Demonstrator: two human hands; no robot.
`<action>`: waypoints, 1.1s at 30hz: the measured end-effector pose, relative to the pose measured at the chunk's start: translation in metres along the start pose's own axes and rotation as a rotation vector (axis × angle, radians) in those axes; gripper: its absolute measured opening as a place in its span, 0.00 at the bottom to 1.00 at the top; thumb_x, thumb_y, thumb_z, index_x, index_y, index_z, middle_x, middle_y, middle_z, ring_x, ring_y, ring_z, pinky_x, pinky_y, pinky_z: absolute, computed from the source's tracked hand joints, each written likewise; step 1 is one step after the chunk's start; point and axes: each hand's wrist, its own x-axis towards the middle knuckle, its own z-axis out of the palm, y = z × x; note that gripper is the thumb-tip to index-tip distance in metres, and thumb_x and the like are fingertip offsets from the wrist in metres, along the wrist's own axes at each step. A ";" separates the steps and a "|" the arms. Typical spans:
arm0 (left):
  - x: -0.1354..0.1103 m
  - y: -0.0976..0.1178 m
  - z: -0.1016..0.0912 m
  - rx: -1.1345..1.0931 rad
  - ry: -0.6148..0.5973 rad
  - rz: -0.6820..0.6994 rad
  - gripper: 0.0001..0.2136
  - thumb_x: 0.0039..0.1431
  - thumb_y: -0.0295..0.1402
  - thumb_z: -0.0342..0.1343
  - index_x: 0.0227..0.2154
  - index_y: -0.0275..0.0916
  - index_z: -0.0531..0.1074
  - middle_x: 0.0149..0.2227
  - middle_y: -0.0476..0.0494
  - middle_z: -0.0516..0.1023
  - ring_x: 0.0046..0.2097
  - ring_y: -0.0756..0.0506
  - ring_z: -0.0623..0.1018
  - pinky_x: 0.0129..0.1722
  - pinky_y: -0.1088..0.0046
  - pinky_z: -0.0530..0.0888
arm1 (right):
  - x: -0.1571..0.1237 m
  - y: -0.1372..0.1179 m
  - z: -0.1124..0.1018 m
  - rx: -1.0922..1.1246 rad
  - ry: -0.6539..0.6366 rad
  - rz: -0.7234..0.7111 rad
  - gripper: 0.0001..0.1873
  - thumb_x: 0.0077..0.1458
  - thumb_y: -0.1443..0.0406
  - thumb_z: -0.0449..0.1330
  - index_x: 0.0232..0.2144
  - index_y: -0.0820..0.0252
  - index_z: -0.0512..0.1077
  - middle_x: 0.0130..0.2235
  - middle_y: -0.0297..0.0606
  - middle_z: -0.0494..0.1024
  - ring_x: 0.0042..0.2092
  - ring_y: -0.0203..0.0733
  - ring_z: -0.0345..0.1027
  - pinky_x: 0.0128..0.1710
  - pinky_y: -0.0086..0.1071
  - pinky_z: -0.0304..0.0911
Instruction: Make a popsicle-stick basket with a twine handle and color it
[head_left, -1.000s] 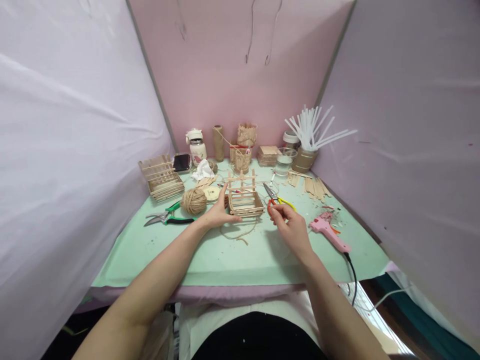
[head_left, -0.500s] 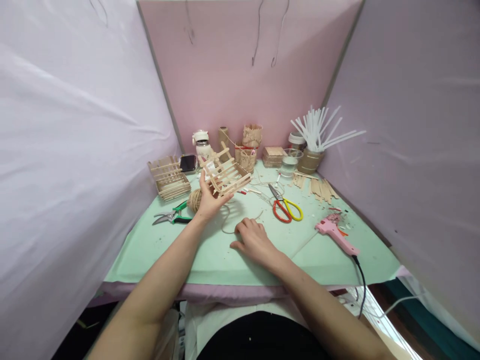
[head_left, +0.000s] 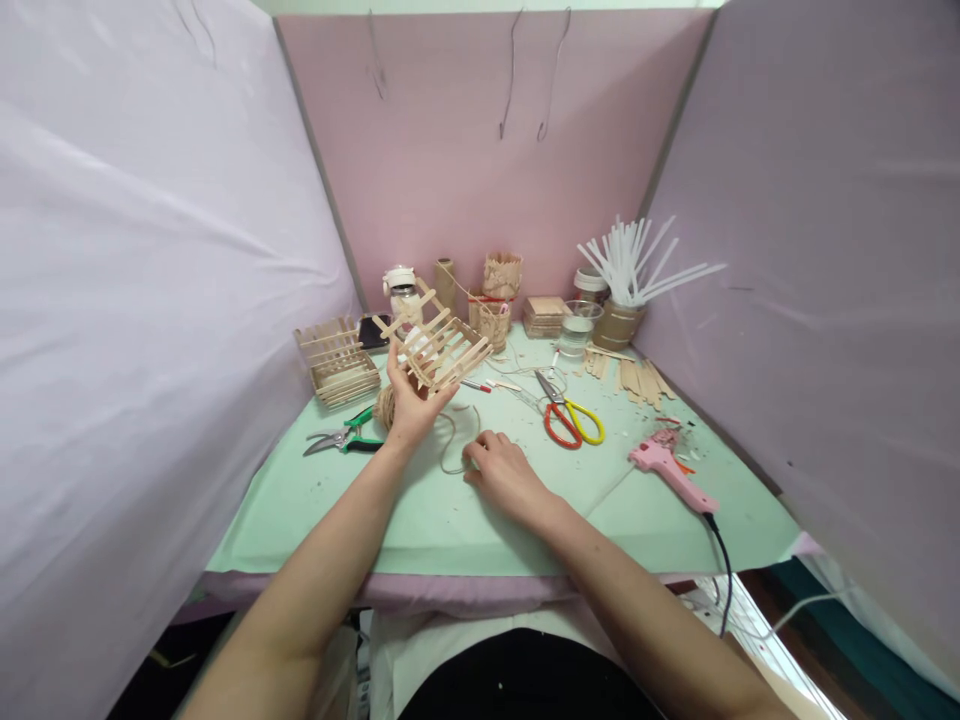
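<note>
My left hand (head_left: 415,408) grips a small craft-stick basket (head_left: 444,352) from below and holds it tilted above the table. Behind that wrist sits a ball of twine (head_left: 384,408), partly hidden. From the ball a loose strand of twine (head_left: 444,462) loops across the mat to my right hand (head_left: 501,470). The fingers of this hand are bent together near the tabletop, pinching the strand, and its short free end sticks up past them. Green-handled pruning shears (head_left: 345,437) lie left of my left wrist. Scissors (head_left: 566,415) with red and yellow handles rest right of my right hand.
A second stick basket (head_left: 337,362) stands at the left. Rightward lies a pink glue gun (head_left: 671,470) with its cord over the edge. Toward the back are a cup of water (head_left: 577,328), a pot of white glue sticks (head_left: 621,322), loose craft sticks (head_left: 641,380) and a jar (head_left: 403,290).
My left hand has moved the basket slightly left and tipped it. The right fingers have closed from a looser pose onto the twine, and the strand's end has shifted left.
</note>
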 end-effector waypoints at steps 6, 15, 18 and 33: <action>-0.015 -0.007 0.015 -0.056 -0.174 -0.115 0.54 0.43 0.39 0.70 0.66 0.51 0.38 0.63 0.33 0.56 0.61 0.37 0.67 0.58 0.57 0.69 | 0.000 -0.011 0.014 0.009 0.044 -0.124 0.07 0.63 0.67 0.53 0.35 0.61 0.71 0.41 0.42 0.74 0.46 0.46 0.63 0.43 0.38 0.54; -0.027 -0.024 0.023 0.200 -0.482 -0.164 0.56 0.37 0.35 0.72 0.67 0.42 0.45 0.67 0.29 0.51 0.68 0.31 0.55 0.66 0.48 0.55 | -0.009 -0.019 0.029 0.158 0.054 -0.270 0.04 0.61 0.69 0.56 0.33 0.60 0.69 0.35 0.35 0.75 0.41 0.40 0.64 0.44 0.37 0.53; -0.026 -0.019 0.018 0.269 -0.545 -0.152 0.58 0.36 0.37 0.73 0.68 0.39 0.44 0.67 0.28 0.51 0.68 0.31 0.53 0.67 0.49 0.51 | -0.008 -0.018 0.030 0.197 0.067 -0.246 0.05 0.60 0.70 0.56 0.32 0.59 0.69 0.34 0.34 0.75 0.40 0.40 0.65 0.44 0.36 0.53; -0.008 0.016 -0.072 0.969 -0.182 -0.097 0.37 0.42 0.42 0.68 0.57 0.41 0.65 0.61 0.33 0.57 0.64 0.28 0.59 0.61 0.47 0.60 | -0.018 -0.014 0.018 0.808 0.455 -0.139 0.06 0.60 0.67 0.49 0.35 0.56 0.66 0.32 0.35 0.69 0.35 0.40 0.63 0.38 0.33 0.60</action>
